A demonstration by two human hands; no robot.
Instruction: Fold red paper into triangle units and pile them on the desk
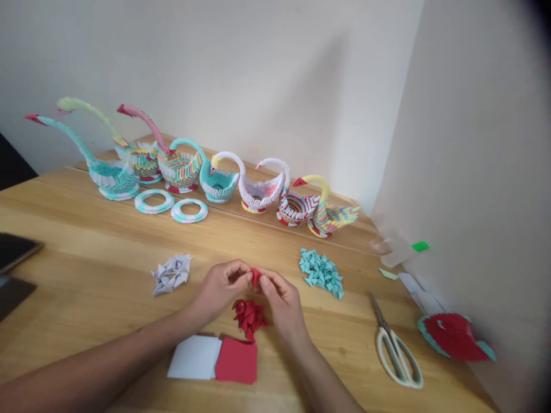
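Note:
Between the fingertips of both hands is a small red folded paper piece (255,277). My left hand (224,287) pinches it from the left, and my right hand (282,298) pinches it from the right. Just below lies a heap of red folded paper triangles (249,318). Nearer to me sit a stack of white paper slips (194,357) and a stack of red paper slips (236,360), side by side. A pile of pale lilac folded pieces (172,274) is left of my hands, and a pile of teal folded pieces (322,272) is to the right.
Several paper swans (219,183) line the back of the wooden table (107,241). Two teal-and-white rings (189,218) lie before them. Scissors (398,350) rest at right, near a red-and-teal paper object (454,338) by the wall. A dark flat device (15,252) is at the left edge.

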